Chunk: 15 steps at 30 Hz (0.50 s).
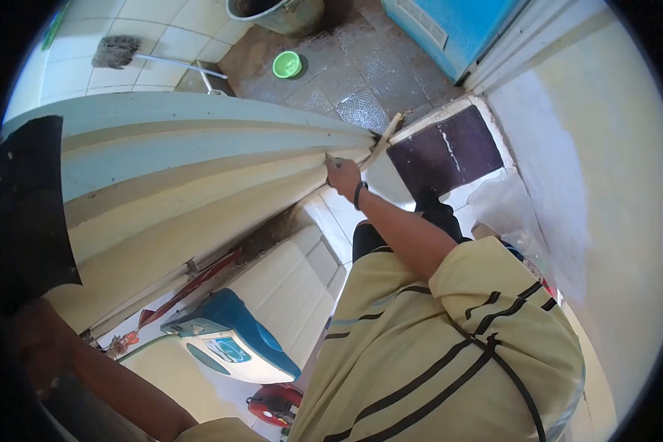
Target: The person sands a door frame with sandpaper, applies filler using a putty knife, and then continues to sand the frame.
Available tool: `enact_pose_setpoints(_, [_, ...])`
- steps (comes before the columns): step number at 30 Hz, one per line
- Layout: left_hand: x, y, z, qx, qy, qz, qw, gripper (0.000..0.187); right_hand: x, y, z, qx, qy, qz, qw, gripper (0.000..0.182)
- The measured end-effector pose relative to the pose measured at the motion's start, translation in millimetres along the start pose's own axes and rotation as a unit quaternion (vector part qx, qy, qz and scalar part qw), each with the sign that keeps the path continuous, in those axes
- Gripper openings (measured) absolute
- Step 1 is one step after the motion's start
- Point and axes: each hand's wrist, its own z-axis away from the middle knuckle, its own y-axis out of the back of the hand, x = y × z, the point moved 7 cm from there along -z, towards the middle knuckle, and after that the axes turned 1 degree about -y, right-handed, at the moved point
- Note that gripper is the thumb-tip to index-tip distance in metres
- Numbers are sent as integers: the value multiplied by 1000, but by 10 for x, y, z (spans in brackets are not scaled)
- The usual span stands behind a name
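Observation:
My right hand (342, 177), a dark band round its wrist, is closed against the cream edge of the pale blue and cream door frame (199, 173). Its fingertips press on the moulding near the lower end; what they pinch, if anything, is too small to make out. At the far left, my left hand (40, 340) is in deep shadow at the edge of view, its fingers hidden. Right above it a black, flat, sheet-like piece (37, 199) overlaps the frame's upper part.
Beyond the frame, a green bowl (287, 65), a large basin (283, 16) and a mop (118, 52) are on or above wet tiles. A blue door (449, 29) stands far right. A dark purple sill tile (446, 151) lies by my feet. A white and blue appliance (232, 339) is below.

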Motion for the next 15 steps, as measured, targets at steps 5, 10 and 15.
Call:
enact_pose_setpoints(5, [6,20,-8,9,2,-2,1000,39,-209,-65,113,62,97,16,993,46])
enact_pose_setpoints(10, [93,-24,31,8,4,9,1000,39,-354,54,243,13,48,-34,998,45])
enact_pose_setpoints(15, [246,-28,3,8,0,29,1000,39,-765,22,610,17,113,-12,993,48])
